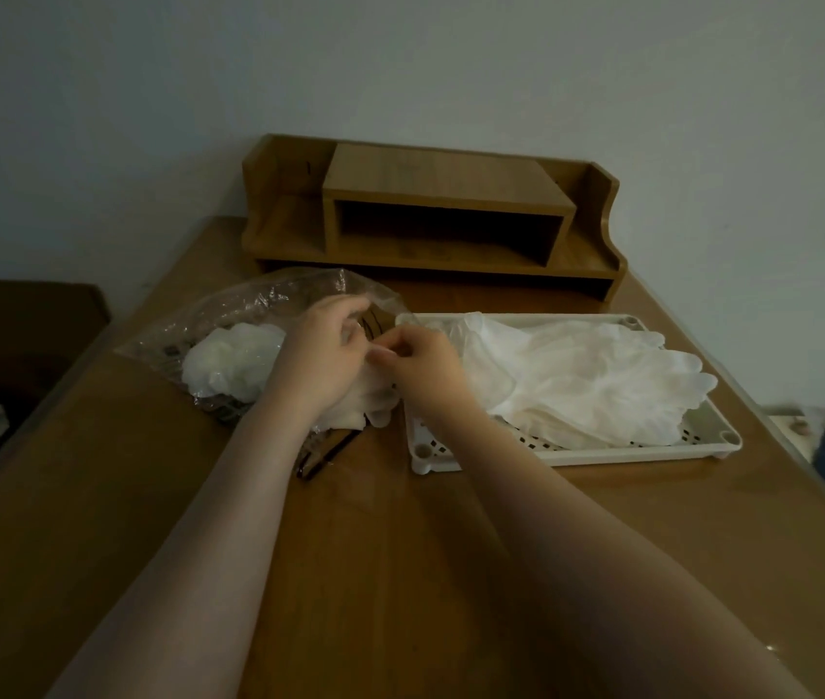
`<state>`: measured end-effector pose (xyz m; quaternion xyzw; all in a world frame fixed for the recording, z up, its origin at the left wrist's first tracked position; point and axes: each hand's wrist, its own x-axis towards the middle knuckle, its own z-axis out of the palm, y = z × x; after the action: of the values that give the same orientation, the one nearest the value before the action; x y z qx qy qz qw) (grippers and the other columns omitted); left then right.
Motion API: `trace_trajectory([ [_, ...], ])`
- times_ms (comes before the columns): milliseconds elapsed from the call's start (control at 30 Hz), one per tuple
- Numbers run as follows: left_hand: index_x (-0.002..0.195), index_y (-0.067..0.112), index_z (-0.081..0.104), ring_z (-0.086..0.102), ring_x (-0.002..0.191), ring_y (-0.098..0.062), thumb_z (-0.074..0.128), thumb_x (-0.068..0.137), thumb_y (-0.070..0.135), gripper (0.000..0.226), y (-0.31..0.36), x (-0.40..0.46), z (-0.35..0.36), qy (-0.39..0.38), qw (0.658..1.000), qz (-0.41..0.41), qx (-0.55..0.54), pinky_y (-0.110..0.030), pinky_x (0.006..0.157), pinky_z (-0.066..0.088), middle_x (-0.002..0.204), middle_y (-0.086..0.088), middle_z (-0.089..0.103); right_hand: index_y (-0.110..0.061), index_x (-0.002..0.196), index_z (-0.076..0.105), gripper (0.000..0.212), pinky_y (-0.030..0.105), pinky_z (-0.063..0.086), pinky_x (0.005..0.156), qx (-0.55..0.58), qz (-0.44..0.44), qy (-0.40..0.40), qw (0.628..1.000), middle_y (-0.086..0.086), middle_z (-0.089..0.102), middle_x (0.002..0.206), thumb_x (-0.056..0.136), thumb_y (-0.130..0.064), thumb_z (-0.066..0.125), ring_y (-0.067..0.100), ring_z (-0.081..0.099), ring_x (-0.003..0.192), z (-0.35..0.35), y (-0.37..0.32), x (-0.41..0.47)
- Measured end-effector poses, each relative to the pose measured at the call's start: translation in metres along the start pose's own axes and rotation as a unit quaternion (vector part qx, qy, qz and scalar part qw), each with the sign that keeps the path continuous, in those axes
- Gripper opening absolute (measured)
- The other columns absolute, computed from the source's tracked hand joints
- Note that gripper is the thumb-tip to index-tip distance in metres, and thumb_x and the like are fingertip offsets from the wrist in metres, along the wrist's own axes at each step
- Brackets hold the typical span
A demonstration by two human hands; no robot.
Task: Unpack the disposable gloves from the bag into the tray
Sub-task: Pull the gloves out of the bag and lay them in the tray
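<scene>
Clear bag (249, 315), print unreadable; both hands (319, 350) seemingly pinch it.

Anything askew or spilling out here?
Mostly tidy. The gloves in the tray overhang its right rim with their fingertips, past the tray edge. A loose glove lies on the desk beside the bag.

**One head camera, looking forward and down**

There is a single wide-angle view, worn on the person's head. It faces forward and down along both forearms onto the worktop (400, 547), close enough that the arms fill the near edge. The wooden shelf unit (430, 214) and the wall (400, 58) close the far side. Straight edges bow toward the frame's borders.
</scene>
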<state>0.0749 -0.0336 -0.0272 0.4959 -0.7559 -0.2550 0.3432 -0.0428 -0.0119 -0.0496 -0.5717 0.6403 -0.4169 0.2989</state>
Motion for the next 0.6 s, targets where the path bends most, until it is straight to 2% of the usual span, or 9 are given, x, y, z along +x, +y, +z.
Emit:
trace_trajectory([
  [100, 0.119, 0.020, 0.060, 0.030, 0.137, -0.017, 0.052, 0.092, 0.013, 0.029, 0.004, -0.002, 0.003, -0.047, 0.999, 0.013, 0.014, -0.033, 0.111, 0.027, 0.149, 0.003, 0.032, -0.016, 0.076, 0.059, 0.014, 0.035, 0.045, 0.063, 0.137, 0.037, -0.017, 0.990, 0.007, 0.059, 0.078, 0.089, -0.022, 0.064, 0.024, 0.055, 0.071, -0.014, 0.002, -0.004],
  [200, 0.124, 0.022, 0.056, 0.023, 0.140, -0.017, 0.059, 0.089, 0.021, 0.036, 0.009, -0.006, 0.005, -0.063, 0.997, 0.020, 0.035, -0.028, 0.103, 0.024, 0.154, 0.005, 0.020, -0.012, 0.076, 0.056, 0.017, 0.032, 0.046, 0.060, 0.268, 0.032, -0.065, 0.961, 0.011, 0.058, 0.079, 0.092, -0.017, 0.059, 0.025, 0.054, 0.068, -0.024, 0.004, -0.006],
  [267, 0.127, 0.020, 0.054, 0.027, 0.138, -0.019, 0.059, 0.089, 0.025, 0.038, 0.006, -0.005, 0.007, -0.055, 0.995, 0.021, 0.080, -0.030, 0.103, 0.029, 0.155, 0.005, 0.017, -0.013, 0.077, 0.053, 0.018, 0.026, 0.046, 0.068, 0.305, 0.018, -0.053, 0.951, 0.003, 0.059, 0.079, 0.095, -0.014, 0.052, 0.014, 0.056, 0.072, -0.028, 0.001, -0.008],
  [333, 0.125, 0.016, 0.056, 0.034, 0.134, -0.022, 0.057, 0.091, 0.025, 0.035, 0.001, -0.005, 0.009, -0.040, 0.990, 0.013, 0.135, -0.036, 0.103, 0.036, 0.155, 0.003, 0.019, -0.013, 0.078, 0.050, 0.020, 0.026, 0.045, 0.072, 0.346, 0.005, -0.032, 0.938, 0.002, 0.057, 0.080, 0.098, -0.015, 0.046, 0.013, 0.055, 0.076, -0.031, -0.002, -0.010],
  [433, 0.114, 0.012, 0.064, 0.040, 0.128, -0.027, 0.056, 0.091, 0.023, 0.026, -0.007, -0.005, 0.009, -0.023, 0.980, -0.008, 0.200, -0.038, 0.096, 0.041, 0.151, -0.002, 0.028, -0.013, 0.079, 0.047, 0.022, 0.025, 0.045, 0.067, 0.408, 0.004, -0.002, 0.913, 0.002, 0.050, 0.075, 0.100, -0.016, 0.041, 0.014, 0.050, 0.070, -0.034, -0.006, -0.012],
  [533, 0.116, 0.012, 0.063, 0.039, 0.126, -0.028, 0.053, 0.092, 0.017, 0.027, -0.012, -0.003, 0.014, -0.025, 0.966, -0.021, 0.255, -0.039, 0.097, 0.039, 0.148, -0.005, 0.031, -0.013, 0.082, 0.048, 0.021, 0.031, 0.045, 0.068, 0.478, 0.015, 0.031, 0.877, 0.002, 0.050, 0.074, 0.101, -0.021, 0.041, 0.015, 0.050, 0.069, -0.038, -0.006, -0.011],
  [600, 0.123, 0.013, 0.060, 0.035, 0.129, -0.028, 0.050, 0.092, 0.013, 0.032, -0.017, -0.003, 0.017, -0.026, 0.960, -0.032, 0.276, -0.038, 0.100, 0.034, 0.148, -0.006, 0.031, -0.011, 0.085, 0.051, 0.022, 0.033, 0.048, 0.071, 0.549, 0.016, 0.045, 0.834, 0.003, 0.056, 0.075, 0.100, -0.024, 0.041, 0.017, 0.056, 0.071, -0.048, -0.007, -0.011],
])
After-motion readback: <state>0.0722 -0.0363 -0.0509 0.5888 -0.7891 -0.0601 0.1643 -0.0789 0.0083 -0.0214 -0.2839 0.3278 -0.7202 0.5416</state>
